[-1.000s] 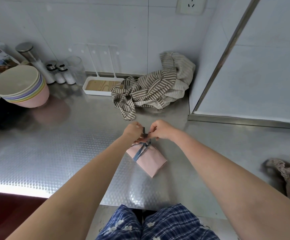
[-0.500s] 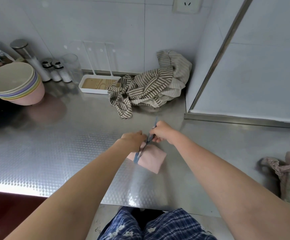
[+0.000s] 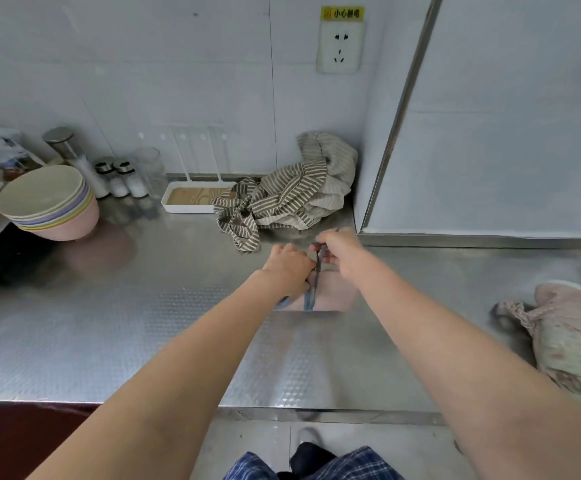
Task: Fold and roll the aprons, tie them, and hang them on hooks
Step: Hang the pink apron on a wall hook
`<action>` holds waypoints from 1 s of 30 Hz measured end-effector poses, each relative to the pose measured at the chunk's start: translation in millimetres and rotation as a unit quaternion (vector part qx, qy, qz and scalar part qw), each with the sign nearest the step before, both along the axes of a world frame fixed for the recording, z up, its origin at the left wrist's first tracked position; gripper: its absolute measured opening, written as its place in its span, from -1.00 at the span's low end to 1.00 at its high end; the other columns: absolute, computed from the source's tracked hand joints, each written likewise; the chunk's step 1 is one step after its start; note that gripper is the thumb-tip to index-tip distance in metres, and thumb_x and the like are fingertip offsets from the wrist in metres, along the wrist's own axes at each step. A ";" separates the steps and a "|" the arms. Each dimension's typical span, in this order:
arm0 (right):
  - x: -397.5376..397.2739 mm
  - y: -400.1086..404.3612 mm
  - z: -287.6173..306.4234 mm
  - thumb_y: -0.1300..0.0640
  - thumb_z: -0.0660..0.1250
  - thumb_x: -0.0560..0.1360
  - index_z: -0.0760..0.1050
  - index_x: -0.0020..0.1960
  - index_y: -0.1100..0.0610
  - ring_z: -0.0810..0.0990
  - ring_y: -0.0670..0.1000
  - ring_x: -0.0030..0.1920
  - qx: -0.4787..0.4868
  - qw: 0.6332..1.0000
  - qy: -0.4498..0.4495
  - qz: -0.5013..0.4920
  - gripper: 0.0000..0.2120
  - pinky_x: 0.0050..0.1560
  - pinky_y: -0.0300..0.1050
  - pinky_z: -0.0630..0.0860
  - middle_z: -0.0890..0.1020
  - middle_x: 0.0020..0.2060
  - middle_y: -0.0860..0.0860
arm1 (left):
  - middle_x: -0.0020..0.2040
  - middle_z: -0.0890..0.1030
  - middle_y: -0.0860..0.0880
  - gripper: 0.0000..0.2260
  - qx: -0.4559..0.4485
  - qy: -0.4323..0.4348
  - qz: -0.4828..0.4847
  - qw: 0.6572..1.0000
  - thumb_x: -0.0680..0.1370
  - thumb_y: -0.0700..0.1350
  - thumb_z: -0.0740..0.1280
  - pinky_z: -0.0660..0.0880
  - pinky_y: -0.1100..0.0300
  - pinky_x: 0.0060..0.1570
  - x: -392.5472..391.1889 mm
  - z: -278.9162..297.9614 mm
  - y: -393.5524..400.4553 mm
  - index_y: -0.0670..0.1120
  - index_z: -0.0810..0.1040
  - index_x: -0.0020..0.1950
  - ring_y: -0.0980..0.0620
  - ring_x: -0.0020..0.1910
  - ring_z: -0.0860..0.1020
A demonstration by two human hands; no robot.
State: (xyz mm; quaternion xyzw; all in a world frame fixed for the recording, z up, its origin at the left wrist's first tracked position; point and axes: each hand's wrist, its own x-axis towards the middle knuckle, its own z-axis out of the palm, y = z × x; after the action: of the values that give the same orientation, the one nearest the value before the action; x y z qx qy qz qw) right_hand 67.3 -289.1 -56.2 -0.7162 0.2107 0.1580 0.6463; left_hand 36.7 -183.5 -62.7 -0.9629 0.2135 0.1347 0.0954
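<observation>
Head view: a steel counter (image 3: 109,334) with a dimpled surface runs along a white tiled wall (image 3: 143,81); a wall socket (image 3: 340,46) with a yellow label sits above the corner, and a steel-trimmed white panel (image 3: 507,150) closes the right side. At the left, a stack of bowls (image 3: 48,202) leans on its side, pink at the bottom, nothing seen inside. Two shakers (image 3: 122,176) hold white powder. A white tray (image 3: 192,199) with a wood-grain floor stands against the wall. A striped apron (image 3: 292,195) lies heaped in the corner. A rolled floral apron (image 3: 566,334) lies at the right edge. The folded pink apron (image 3: 334,292) rests mid-counter under both hands. The left hand (image 3: 289,265) is curled on its blue strap (image 3: 310,296); the right hand (image 3: 339,245) pinches the strap's upper end.
</observation>
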 end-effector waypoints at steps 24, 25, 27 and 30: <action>-6.4 -241.9 281.8 0.34 0.30 0.45 0.43 -0.22 0.14 0.55 0.03 -0.40 -0.087 0.904 -0.383 -0.167 -0.85 -0.37 -0.16 0.51 0.66 -0.15 0.19 | -0.08 0.53 -0.07 -0.79 -0.241 -0.135 -0.096 0.956 0.52 -0.18 0.20 0.35 0.15 -0.14 34.2 288.3 -234.4 -0.12 0.47 0.13 -0.08 -0.07 0.46; -2.8 -253.6 295.1 0.31 0.33 0.43 0.48 -0.25 0.13 0.57 0.06 -0.36 -0.111 0.895 -0.397 -0.169 -0.87 -0.29 -0.10 0.54 0.67 -0.14 0.19 | 0.00 0.57 -0.09 -0.73 -0.257 -0.154 -0.095 0.949 0.51 -0.19 0.21 0.39 0.14 -0.08 36.8 300.5 -245.1 -0.11 0.47 0.21 -0.10 0.00 0.49; 5.0 -272.2 319.6 0.28 0.36 0.42 0.57 -0.24 0.16 0.59 0.10 -0.28 -0.147 0.878 -0.423 -0.169 -0.92 -0.15 -0.02 0.56 0.68 -0.14 0.20 | 0.12 0.58 -0.10 -0.66 -0.297 -0.175 -0.088 0.935 0.51 -0.20 0.24 0.43 0.12 0.02 39.1 324.0 -261.0 -0.09 0.45 0.29 -0.12 0.11 0.50; 11.2 -291.4 354.2 0.26 0.36 0.43 0.63 -0.18 0.25 0.63 0.17 -0.17 -0.170 0.853 -0.467 -0.158 -0.92 -0.05 0.10 0.58 0.68 -0.19 0.20 | 0.11 0.56 -0.09 -0.63 -0.355 -0.188 -0.077 0.913 0.49 -0.18 0.30 0.41 0.20 0.00 39.1 356.4 -278.6 -0.11 0.42 0.30 -0.08 0.10 0.51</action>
State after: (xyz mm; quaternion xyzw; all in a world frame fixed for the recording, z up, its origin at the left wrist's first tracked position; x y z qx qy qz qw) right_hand 78.5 -580.5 298.0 -0.7616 0.0181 -0.3372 0.5531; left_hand 75.7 -462.2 293.7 -0.9214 0.2987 -0.1411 -0.2045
